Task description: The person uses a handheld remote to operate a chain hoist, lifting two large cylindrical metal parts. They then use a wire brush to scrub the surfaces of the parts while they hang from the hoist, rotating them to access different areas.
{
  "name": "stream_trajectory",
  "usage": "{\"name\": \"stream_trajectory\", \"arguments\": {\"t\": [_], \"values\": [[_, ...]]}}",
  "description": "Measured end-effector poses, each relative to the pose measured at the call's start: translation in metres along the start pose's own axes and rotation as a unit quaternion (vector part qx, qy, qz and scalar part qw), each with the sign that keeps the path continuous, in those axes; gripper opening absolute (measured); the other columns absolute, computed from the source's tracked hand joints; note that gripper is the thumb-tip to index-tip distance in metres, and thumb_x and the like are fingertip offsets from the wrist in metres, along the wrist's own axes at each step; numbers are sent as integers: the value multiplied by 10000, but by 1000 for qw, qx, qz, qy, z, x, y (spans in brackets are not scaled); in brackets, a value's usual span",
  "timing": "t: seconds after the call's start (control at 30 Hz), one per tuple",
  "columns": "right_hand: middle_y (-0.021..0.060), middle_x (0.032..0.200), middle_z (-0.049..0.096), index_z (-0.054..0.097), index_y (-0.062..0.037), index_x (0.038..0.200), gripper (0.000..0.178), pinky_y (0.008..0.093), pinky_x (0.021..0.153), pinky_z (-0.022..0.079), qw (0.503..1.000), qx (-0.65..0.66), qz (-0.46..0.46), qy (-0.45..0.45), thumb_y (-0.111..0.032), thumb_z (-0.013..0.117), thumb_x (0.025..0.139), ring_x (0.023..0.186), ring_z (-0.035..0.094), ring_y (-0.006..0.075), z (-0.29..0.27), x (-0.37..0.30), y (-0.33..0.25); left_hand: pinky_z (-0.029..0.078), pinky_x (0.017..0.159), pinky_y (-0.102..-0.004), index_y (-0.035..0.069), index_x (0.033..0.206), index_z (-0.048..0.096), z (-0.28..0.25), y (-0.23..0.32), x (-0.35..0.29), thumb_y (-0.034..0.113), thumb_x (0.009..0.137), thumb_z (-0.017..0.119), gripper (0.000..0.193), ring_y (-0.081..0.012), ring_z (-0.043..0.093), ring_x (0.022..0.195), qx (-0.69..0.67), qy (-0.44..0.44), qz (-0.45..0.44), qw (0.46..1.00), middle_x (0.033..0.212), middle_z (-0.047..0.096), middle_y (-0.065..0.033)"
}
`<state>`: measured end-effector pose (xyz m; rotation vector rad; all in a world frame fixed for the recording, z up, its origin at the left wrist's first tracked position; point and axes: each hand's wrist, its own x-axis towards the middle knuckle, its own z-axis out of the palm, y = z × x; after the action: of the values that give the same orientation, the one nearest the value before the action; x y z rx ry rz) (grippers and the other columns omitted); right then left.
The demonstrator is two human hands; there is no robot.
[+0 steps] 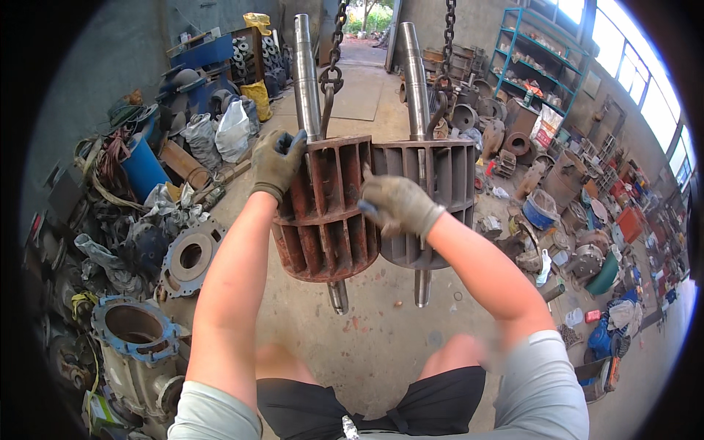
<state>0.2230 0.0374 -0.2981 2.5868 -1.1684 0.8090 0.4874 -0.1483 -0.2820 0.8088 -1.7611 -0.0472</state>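
Observation:
Two heavy ribbed metal rotors hang side by side, each with a steel shaft through it. The left rotor [323, 246] is reddish-brown; the right rotor [447, 172] is grey. Both of my hands wear dirty work gloves with some blue on the fingers. At the upper left rim of the reddish rotor, my left hand [277, 165] is closed on the edge. My right hand [400, 204] is in front of where the rotors meet, slightly blurred, its fingers apart. It partly covers both rotors' ribs; whether it touches them I cannot tell.
Hanging chains [332, 55] run upward behind the rotors. A flanged pump casing [136, 345] and a round flange plate [192, 255] lie at left. A blue barrel [143, 165] stands farther back. Metal parts, buckets and a blue-green shelf rack [539, 62] crowd the right side.

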Motion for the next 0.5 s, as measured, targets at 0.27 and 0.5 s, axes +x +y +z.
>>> {"name": "stream_trajectory", "arguments": {"t": [0.27, 0.5], "values": [[193, 1116, 716, 662, -11, 1018, 149, 504, 919, 602, 998, 25, 8, 62, -89, 716, 902, 997, 707, 444, 3, -12, -16, 588, 875, -488, -32, 1053, 795, 16, -29, 14, 406, 962, 862, 452, -415, 758, 950, -42, -16, -66, 997, 1042, 786, -251], [181, 1100, 705, 680, -46, 1057, 236, 495, 878, 629, 992, -29, 124, 14, -221, 749, 913, 1009, 758, 407, -3, 25, -25, 585, 897, -492, -32, 1066, 794, 24, -41, 20, 384, 968, 841, 430, -423, 751, 983, -71, -47, -78, 993, 1045, 779, -256]]}}
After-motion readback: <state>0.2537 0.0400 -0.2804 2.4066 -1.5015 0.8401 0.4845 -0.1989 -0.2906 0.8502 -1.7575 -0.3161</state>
